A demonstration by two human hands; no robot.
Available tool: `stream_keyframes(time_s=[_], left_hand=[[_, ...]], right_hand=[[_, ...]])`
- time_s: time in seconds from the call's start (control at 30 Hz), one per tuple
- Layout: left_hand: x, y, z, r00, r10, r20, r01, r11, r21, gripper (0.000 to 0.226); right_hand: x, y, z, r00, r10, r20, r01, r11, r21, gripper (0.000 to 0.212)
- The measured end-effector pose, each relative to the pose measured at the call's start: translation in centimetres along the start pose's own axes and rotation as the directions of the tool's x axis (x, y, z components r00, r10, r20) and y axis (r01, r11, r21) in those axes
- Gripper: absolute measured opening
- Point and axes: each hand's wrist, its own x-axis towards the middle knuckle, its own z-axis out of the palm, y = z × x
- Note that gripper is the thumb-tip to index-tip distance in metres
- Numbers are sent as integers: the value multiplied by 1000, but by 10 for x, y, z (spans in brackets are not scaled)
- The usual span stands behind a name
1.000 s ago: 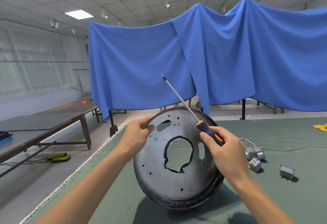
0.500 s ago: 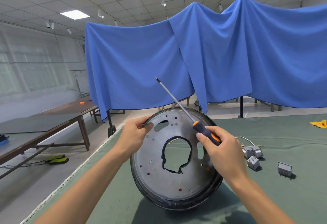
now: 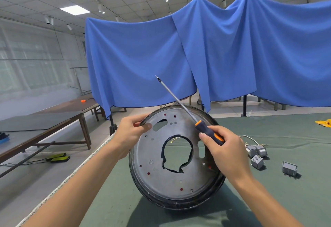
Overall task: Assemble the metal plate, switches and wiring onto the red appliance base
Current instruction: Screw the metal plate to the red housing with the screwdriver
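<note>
A round grey metal plate (image 3: 172, 176) with a large central cutout stands tilted on edge on the green table, seated in a dark-rimmed base (image 3: 180, 204); red shows through several small holes. My left hand (image 3: 131, 130) grips the plate's upper left rim. My right hand (image 3: 224, 148) holds a screwdriver (image 3: 207, 130) by its black and orange handle, its long shaft pointing up and to the left above the plate. Grey switches (image 3: 256, 152) with wires (image 3: 250, 138) lie on the table to the right.
Another grey switch (image 3: 289, 167) lies further right on the green table (image 3: 286, 200). A yellow object (image 3: 324, 123) sits at the far right edge. Blue cloth (image 3: 197, 56) hangs behind. Brown tables (image 3: 53, 117) stand to the left across a gap.
The plate and both hands hold much the same pose. The view has shifted slightly and the screwdriver tip has drifted a little to the left.
</note>
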Motion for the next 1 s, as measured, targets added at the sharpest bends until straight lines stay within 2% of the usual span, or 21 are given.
stream_keyframes(time_s=[0.17,0.3,0.43,0.63,1.0], left_hand=[[-4,-3,6,998,62,18,-64,989,131,39],[-5,-1,9,995,100,3,-97,967,236,20],[-5,-5,9,990,135,-44,-112,931,347,40],[-9,2,4,998,60,-14,-55,972,230,21],[-7,6,9,1000,17,-22,-14,993,113,25]], right_hand=[[-2,3,2,1000,8,13,-8,1000,-3,9],[-2,2,2,1000,-8,12,8,1000,-6,9],[-5,1,3,1000,2,20,-2,1000,-9,11],[-6,1,4,1000,-5,23,5,1000,-5,10],[-5,1,3,1000,-11,12,10,1000,23,10]])
